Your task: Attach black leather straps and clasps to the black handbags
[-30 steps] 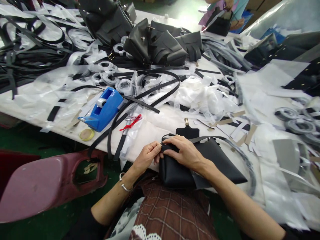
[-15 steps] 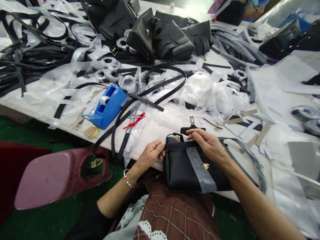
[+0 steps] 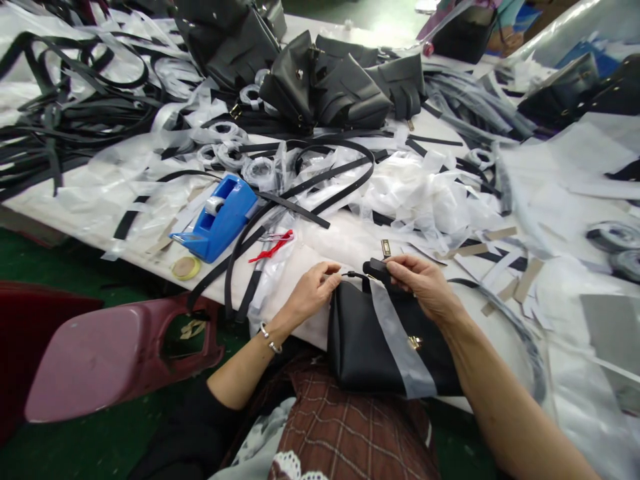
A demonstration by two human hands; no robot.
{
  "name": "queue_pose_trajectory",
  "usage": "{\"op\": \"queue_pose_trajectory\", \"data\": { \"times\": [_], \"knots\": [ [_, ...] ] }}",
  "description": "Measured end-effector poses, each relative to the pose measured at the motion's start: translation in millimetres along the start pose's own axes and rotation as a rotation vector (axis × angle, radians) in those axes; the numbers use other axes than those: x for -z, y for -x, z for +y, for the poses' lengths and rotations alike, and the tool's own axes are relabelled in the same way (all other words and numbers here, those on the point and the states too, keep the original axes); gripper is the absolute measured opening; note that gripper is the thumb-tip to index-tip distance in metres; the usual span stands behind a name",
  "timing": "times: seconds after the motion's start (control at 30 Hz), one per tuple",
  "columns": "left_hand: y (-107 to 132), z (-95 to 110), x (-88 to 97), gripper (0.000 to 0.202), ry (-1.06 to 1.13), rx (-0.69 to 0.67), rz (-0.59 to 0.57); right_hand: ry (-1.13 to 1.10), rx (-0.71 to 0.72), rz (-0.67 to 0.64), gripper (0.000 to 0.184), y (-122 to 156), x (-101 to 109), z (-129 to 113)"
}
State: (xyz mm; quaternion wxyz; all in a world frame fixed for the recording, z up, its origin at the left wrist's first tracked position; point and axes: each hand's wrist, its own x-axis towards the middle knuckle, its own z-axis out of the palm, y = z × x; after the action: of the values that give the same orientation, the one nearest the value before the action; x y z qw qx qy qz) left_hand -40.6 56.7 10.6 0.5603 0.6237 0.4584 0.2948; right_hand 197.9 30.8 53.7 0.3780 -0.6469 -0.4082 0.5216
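Note:
A black handbag [image 3: 363, 347] lies at the table's front edge against my lap, with a gold clasp [image 3: 415, 343] and a translucent strip [image 3: 397, 340] across its front. My left hand [image 3: 317, 287] is at the bag's top left corner, fingertips pinched at the end of a thin black cord [image 3: 354, 275]. Between the thumb and fingers of my right hand [image 3: 425, 283] is a black leather strap [image 3: 379, 269], above the bag's top edge. A gold metal fitting [image 3: 385, 248] shows just beyond it. My right hand hides part of the bag's top.
Left of the bag lie a blue tape dispenser [image 3: 217, 220], a yellow tape roll [image 3: 185, 267] and red-handled scissors [image 3: 273, 247]. Long black straps [image 3: 345, 190] loop behind. Several black bags [image 3: 350, 93] stand farther back. A pink stool [image 3: 90, 360] is at the left; another person's hand [image 3: 507, 41] shows far right.
The strap stretched between my hands has left my left hand's grip and is now bunched in my right fingers. My left hand has shifted slightly up and right, to the cord.

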Motion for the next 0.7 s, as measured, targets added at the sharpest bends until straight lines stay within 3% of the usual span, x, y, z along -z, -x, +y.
{"op": "queue_pose_trajectory", "data": {
  "times": [0.17, 0.3, 0.37, 0.53, 0.7],
  "knots": [
    [-36.2, -6.1, -13.7, 0.035, -0.027, 0.041, -0.258, -0.114, -0.095, -0.021, 0.040, -3.2, 0.4, 8.8],
    [-60.3, -6.6, -26.5, 0.033, 0.115, 0.113, -0.403, -0.110, -0.122, -0.059, 0.043, -0.2, -8.1, 8.3],
    [-66.1, -4.8, -27.8, 0.032, 0.245, 0.139, -0.338, -0.140, -0.116, -0.054, 0.043, 0.9, -8.2, 8.8],
    [-58.7, 1.0, -19.9, 0.034, 0.691, 0.149, -0.033, -0.188, -0.097, -0.009, 0.042, 2.8, -4.0, 12.8],
    [-36.1, 6.5, -18.8, 0.041, 0.623, 0.112, 0.034, -0.200, -0.071, -0.013, 0.041, 4.0, -3.6, 5.9]
  ]
}}
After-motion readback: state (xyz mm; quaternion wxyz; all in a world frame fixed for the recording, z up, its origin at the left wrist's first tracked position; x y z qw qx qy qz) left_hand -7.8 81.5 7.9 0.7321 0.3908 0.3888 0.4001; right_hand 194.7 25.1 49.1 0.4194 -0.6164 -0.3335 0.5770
